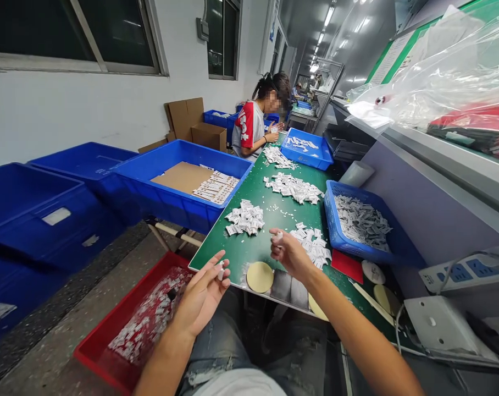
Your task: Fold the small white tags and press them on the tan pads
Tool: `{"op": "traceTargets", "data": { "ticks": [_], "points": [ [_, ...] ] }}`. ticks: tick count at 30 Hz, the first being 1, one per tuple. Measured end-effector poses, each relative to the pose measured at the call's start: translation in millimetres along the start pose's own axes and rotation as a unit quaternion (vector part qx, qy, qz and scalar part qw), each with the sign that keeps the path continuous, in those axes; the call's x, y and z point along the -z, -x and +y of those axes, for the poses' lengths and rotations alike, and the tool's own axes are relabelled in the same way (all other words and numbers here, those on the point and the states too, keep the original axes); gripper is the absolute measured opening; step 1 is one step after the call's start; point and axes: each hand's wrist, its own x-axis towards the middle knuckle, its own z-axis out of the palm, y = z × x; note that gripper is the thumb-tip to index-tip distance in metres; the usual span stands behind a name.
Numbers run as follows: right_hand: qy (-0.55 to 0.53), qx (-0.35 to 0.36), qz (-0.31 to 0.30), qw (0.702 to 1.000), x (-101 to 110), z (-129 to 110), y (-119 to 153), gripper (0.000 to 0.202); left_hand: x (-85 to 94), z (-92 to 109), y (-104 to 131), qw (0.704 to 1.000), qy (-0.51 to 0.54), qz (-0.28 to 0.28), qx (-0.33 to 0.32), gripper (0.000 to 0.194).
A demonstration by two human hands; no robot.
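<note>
My left hand is over the near left edge of the green table, its fingers closed on a small white piece. My right hand hovers above the table with its fingers curled round another small white piece. A pile of white parts lies between and beyond the hands, and a second pile is just right of my right hand. At the front edge sit a round yellow pad and dark grey sheets.
A blue basket of parts stands at the right, near a red sheet and a power strip. On the left are a large blue bin and a low red tray. A person sits at the table's far end.
</note>
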Motion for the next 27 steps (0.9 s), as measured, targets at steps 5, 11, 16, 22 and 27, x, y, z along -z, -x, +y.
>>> {"op": "traceTargets", "data": {
  "ticks": [5, 11, 16, 22, 27],
  "points": [
    [-0.146, -0.134, 0.075, 0.977, 42.8, 4.2, 72.2, 0.042, -19.8, -17.4, 6.8, 0.997, -0.022, -0.038, 0.059, 0.042],
    [-0.033, -0.178, 0.220, 0.959, 73.1, 22.9, 137.4, 0.046, -35.4, -28.2, 7.7, 0.987, -0.143, -0.071, 0.027, 0.051],
    [0.270, -0.058, 0.139, 0.951, 76.9, 25.2, 160.1, 0.038, -42.0, -40.2, -10.8, 0.952, -0.292, -0.085, -0.023, 0.046],
    [0.500, 0.018, 0.147, 0.853, 66.7, 40.7, 169.3, 0.024, -30.9, -52.2, -30.1, 0.668, -0.660, -0.102, -0.327, 0.024],
    [0.542, 0.031, 0.140, 0.828, 62.9, 45.4, 174.6, 0.019, -23.6, -48.4, -28.7, 0.605, -0.704, -0.140, -0.345, 0.014]
  ]
}}
